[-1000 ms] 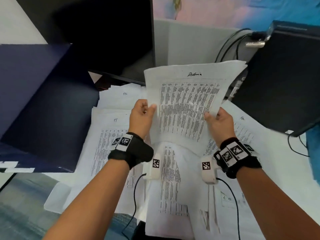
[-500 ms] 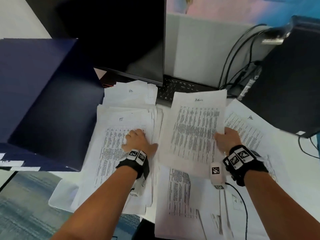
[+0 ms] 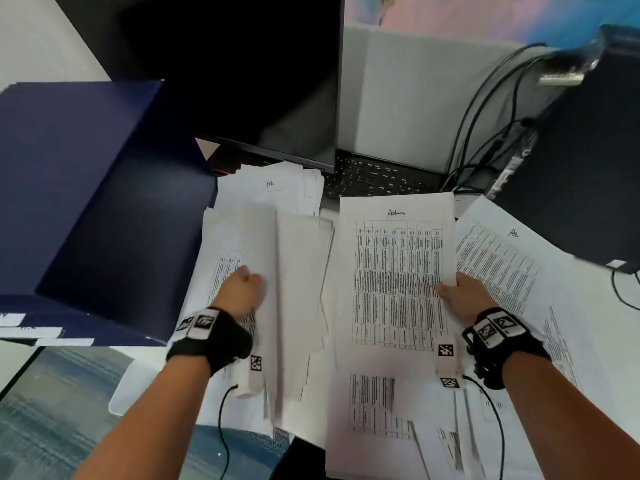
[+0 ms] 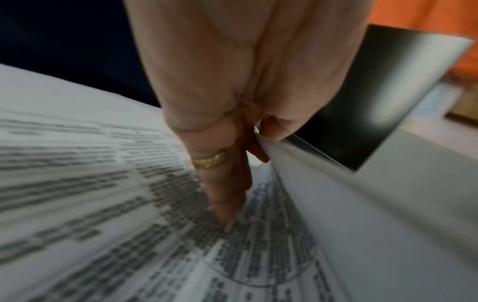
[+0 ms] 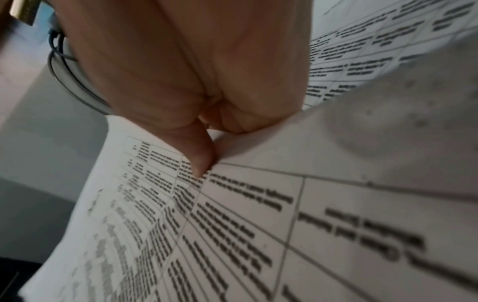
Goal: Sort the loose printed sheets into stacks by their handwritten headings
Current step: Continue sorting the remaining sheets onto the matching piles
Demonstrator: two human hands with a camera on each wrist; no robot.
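Since half a second ago, left hand (image 3: 242,289) fingers (image 4: 225,196) have pinched and lifted limp, light sheets (image 3: 277,271) off the IT stack; right hand (image 3: 464,296) pinches the flimsy Admin sheet (image 3: 398,271) by its edge, thumb on top, low over the tabletop

Printed sheets (image 3: 398,271) in overlapping stacks
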